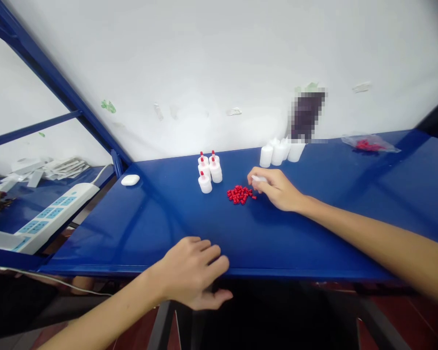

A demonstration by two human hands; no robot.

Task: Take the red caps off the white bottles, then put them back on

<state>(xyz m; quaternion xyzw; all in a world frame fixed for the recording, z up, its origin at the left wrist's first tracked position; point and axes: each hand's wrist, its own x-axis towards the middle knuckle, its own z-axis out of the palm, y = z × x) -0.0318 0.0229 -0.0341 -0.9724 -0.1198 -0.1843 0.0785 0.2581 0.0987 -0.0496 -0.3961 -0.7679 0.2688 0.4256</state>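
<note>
no text, label, brand, number or sign could be read. at two o'clock, the dark patch (307,116) on the wall was pixelated and illegible. the power strip (53,218), between eight and nine o'clock, and the red-tipped bottles (205,184) near the dial's center showed no readable lettering.

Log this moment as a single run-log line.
right hand: holding white piece by red caps | left hand: over table's front edge | red-tipped bottles: grouped, upright | white bottles: near wall
</note>
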